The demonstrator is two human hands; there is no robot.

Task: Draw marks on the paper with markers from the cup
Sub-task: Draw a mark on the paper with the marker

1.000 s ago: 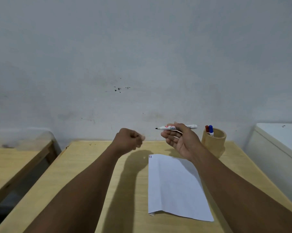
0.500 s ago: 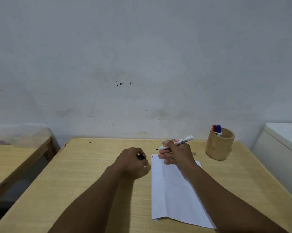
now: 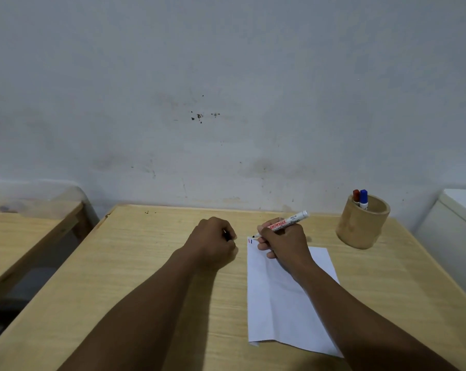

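Observation:
A white sheet of paper [image 3: 280, 303] lies on the wooden table [image 3: 146, 277], with a small red mark and a blue mark at its top left corner. My right hand [image 3: 282, 242] grips an uncapped white marker [image 3: 293, 219]; its black tip rests at the paper's top left corner beside those marks. My left hand [image 3: 213, 242] is a closed fist on the table left of the paper, with a small dark object, apparently the cap, peeking out between the fingers. A round wooden cup [image 3: 363, 223] at the back right holds a red-capped and a blue-capped marker [image 3: 363, 198].
A grey wall rises right behind the table. Another wooden table [image 3: 25, 236] stands to the left across a gap. A white appliance [image 3: 454, 223] stands against the table's right side.
Both hands came down from the air to the table. The marker tip dropped to the paper's top left corner, and my left fist settled left of the sheet.

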